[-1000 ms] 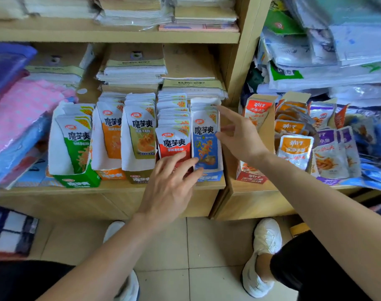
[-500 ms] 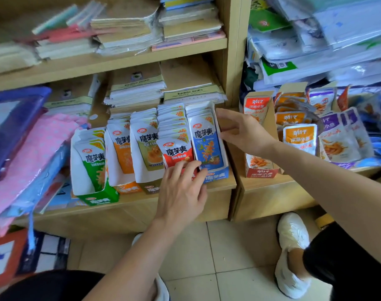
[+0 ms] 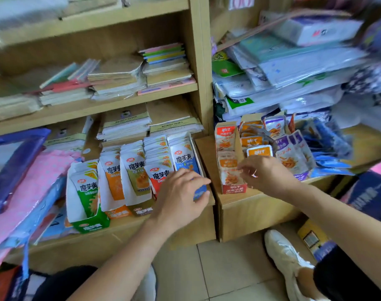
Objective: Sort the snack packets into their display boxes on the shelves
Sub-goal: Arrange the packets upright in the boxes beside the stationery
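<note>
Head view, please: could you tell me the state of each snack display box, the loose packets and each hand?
Green display box, upright, full of packets, at the shelf edge.
Blue display box, upright, full, front end held.
Red-orange display box, upright, packets inside.
Purple packets, loose, leaning beside the red-orange display box.
Left hand, grips the blue display box's front.
Right hand, loosely curled, empty, blurred.

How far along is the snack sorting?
Done: the five left-shelf boxes look filled, green box through blue box. In hand: the left hand grips the blue box's front; the right hand hovers empty by the orange box. Left: blue packets lie heaped loose at far right.
</note>
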Demonstrator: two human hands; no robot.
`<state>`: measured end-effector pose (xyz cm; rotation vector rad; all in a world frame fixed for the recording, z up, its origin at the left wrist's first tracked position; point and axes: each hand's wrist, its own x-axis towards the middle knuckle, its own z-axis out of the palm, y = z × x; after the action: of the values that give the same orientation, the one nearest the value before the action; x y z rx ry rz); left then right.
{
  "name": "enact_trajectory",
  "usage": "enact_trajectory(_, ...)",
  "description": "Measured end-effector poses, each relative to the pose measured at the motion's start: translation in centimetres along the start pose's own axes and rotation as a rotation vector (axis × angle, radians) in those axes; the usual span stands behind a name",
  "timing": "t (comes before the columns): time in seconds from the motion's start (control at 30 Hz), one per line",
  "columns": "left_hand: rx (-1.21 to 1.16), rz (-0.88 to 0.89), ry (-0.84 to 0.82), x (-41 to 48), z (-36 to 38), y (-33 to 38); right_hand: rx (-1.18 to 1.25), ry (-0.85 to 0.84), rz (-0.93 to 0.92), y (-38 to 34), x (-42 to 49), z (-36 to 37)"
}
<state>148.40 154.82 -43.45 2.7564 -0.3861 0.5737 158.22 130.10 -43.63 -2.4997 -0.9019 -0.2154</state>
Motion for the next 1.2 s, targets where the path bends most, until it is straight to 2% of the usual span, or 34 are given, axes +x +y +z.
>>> enact_trajectory(0.1,-0.042,-0.009,-0.097,3.0,-0.2,1.2,-0.029,-0.008,0.073,2.9,-2.2,-1.1)
enact_trajectory(0.37,-0.065,-0.114,-0.331,9.4,4.3,3.9,0.044,0.184,0.244,8.5,-1.5,-1.6)
enact_trajectory(0.53,-0.113,-0.097,-0.280,12.6,7.1,6.5,0.006,0.092,0.188,9.6,0.6,-1.5)
enact_trajectory(0.63,-0.152,-0.088,-0.331,13.8,8.4,6.4,0.009,0.127,0.127,10.0,0.4,-1.1)
enact_trajectory(0.7,-0.269,-0.115,-0.358,14.1,8.9,5.8,0.010,0.161,0.085,10.3,-0.2,-1.4)
enact_trajectory(0.8,-0.354,-0.156,-0.467,14.5,8.9,4.9,0.020,0.120,0.050,10.9,-1.8,-2.2)
enact_trajectory(0.87,-0.282,-0.113,-0.539,15.0,9.1,4.5,0.047,0.068,0.045,11.1,-2.7,-2.6)
enact_trajectory(1.0,-0.295,-0.027,-0.473,15.0,9.4,3.8,0.076,0.044,0.059,11.4,-3.5,-2.8)
enact_trajectory(1.07,-0.362,-0.009,-0.505,15.0,9.3,2.9,0.065,0.069,0.055,11.3,-3.4,-2.7)
enact_trajectory(1.13,-0.493,-0.084,-0.565,15.3,8.7,1.8,0.052,0.110,0.062,11.1,-3.0,-2.5)
enact_trajectory(1.2,-0.534,-0.162,-0.505,15.8,8.1,0.8,0.051,0.144,0.061,10.5,-2.3,-2.3)
